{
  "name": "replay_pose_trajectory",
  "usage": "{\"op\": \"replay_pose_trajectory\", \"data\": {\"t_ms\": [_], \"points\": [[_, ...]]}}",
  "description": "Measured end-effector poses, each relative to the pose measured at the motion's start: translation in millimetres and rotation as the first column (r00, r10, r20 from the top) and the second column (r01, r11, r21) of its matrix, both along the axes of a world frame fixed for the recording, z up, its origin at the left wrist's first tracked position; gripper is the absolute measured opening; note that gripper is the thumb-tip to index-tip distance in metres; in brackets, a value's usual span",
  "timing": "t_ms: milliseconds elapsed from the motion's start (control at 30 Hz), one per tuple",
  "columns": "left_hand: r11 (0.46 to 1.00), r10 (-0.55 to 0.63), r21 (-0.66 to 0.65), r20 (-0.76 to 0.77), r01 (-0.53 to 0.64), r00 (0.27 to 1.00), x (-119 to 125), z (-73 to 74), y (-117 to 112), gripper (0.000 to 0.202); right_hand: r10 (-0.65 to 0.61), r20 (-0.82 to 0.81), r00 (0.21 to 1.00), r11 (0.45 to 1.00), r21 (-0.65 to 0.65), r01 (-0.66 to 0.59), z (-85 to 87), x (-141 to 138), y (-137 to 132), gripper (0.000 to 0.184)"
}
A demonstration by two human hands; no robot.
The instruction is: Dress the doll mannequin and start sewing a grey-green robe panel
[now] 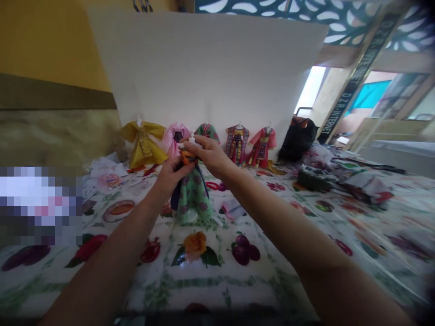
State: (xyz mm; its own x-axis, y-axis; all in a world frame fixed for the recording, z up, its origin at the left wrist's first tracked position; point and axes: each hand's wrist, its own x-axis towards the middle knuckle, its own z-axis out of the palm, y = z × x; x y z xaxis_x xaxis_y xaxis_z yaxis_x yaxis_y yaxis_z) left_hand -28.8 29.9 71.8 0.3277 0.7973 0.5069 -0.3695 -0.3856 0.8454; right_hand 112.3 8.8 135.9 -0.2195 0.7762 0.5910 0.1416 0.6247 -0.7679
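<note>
Long table under a white cloth printed with fruit, flowers and leaves. Along its far edge, a large white board standing before a yellow wall. Toward the far right of the table, a black bag just beside heaps of crumpled printed fabric. Toward the far left, loose paper scraps.

At the foot of the board, five miniature garments side by side, all upright on small white stands: a yellow robe, a pink dress, a green top, a red-and-purple patterned robe and a coral robe.

Well in front of that row, just left of the table's middle, a miniature dress upright between both hands. Pale green skirt with purple flower shapes, flaring toward the hem, with a dark blue panel down each side. At the waist and bodice, a bunched orange-and-dark piece. Above it, the white tip of a stand. Whether the hem touches the cloth, impossible to tell.

Left hand at the dress's side, fingers curled and gripping the bodice. Right hand arched over the top, fingers pinching at the stand's tip, neither hand released.
</note>
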Motion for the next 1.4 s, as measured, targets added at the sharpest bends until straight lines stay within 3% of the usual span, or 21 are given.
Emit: {"op": "replay_pose_trajectory", "data": {"t_ms": [100, 267, 433, 600, 767, 900, 1033, 1233, 1400], "points": [[1.000, 0.024, 0.001, 0.016, -0.024, 1.000, -0.3, 1.8, -1.9, 0.028, 0.038, -0.028, 0.999, 0.999, -0.004, -0.038, 3.4, 0.1, 0.3, 0.022], [0.999, 0.039, 0.005, 0.073, -0.040, 0.997, -1.0, 6.2, -3.3, 0.033, -0.008, 0.045, 0.999, 1.000, 0.015, 0.008, 8.1, 0.0, 3.5, 0.035], [1.000, -0.014, -0.008, 0.128, 0.015, 0.992, -2.3, 7.5, -2.5, 0.028, 0.041, 0.027, 0.999, 0.998, 0.047, -0.042, 5.9, 1.7, 9.2, 0.024], [1.000, 0.008, 0.012, 0.070, -0.009, 0.998, -4.3, 7.4, -1.5, 0.025, 0.051, -0.041, 0.998, 0.999, 0.012, -0.051, 6.2, 3.6, 8.9, 0.022], [1.000, -0.026, 0.005, 0.020, 0.025, 0.999, -4.9, 5.6, -0.1, 0.028, 0.084, -0.083, 0.993, 0.990, -0.110, -0.092, 2.6, 9.6, 2.5, 0.029], [0.999, -0.020, 0.034, -0.042, 0.022, 0.999, -2.4, 3.2, -1.5, 0.033, 0.140, -0.137, 0.981, 0.950, -0.260, -0.172, -7.0, 18.5, -0.2, 0.037], [0.998, -0.006, 0.057, -0.046, 0.009, 0.999, -1.5, 3.3, -4.1, 0.029, 0.113, -0.194, 0.975, 0.931, -0.322, -0.172, -9.8, 20.5, -2.9, 0.037], [0.999, -0.013, 0.048, -0.050, 0.015, 0.999, -3.0, 5.7, -7.2, 0.027, 0.059, -0.154, 0.986, 0.942, -0.317, -0.105, -2.2, 16.2, -8.6, 0.033], [0.999, 0.012, 0.044, -0.045, -0.010, 0.999, -2.0, 3.3, -5.5, 0.031, 0.027, -0.094, 0.995, 0.987, -0.154, -0.042, 14.6, 15.6, -6.6, 0.021]]}}
